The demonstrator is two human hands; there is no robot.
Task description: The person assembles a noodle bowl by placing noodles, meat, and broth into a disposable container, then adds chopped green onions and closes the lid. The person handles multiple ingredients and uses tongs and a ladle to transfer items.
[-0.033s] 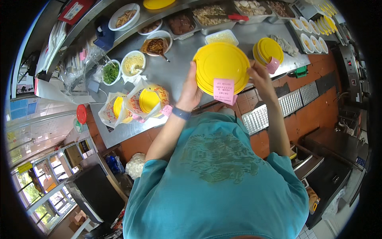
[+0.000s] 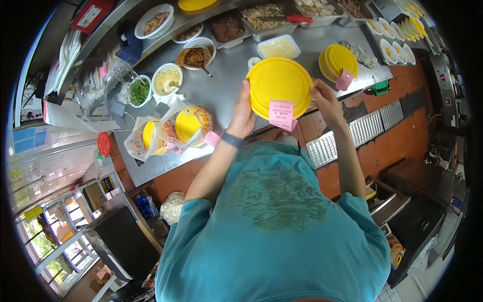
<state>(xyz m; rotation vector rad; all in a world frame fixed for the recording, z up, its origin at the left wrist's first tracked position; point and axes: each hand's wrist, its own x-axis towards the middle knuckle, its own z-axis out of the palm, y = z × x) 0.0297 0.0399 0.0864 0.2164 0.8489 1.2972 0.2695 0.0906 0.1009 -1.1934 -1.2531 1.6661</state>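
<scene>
Between my two hands is a round tub with a yellow lid (image 2: 279, 83), held over the near edge of the steel counter. A pink printed slip (image 2: 280, 111) hangs on its near side. My left hand (image 2: 242, 115) is closed on the tub's left edge, thumb up along the rim. On the opposite edge, the fingers of my right hand (image 2: 327, 102) are curled at the rim, partly hidden. To the right stand stacked yellow-lidded tubs (image 2: 342, 58) with a pink slip. At the left, a plastic bag (image 2: 163, 130) holds more yellow-lidded tubs, also with pink slips.
Bowls of chopped greens (image 2: 139, 92), a pale chopped food (image 2: 166, 80) and dark sauce (image 2: 195, 57) line the counter's left. A rectangular white container (image 2: 278, 47) lies beyond the tub. Metal food trays (image 2: 228, 30) stand at the back, a crumpled cloth (image 2: 360, 54) at the right.
The yellow-lidded tub has dropped slightly toward me, still between both hands. A small white round thing beyond its left rim now shows. Both hands keep their hold.
</scene>
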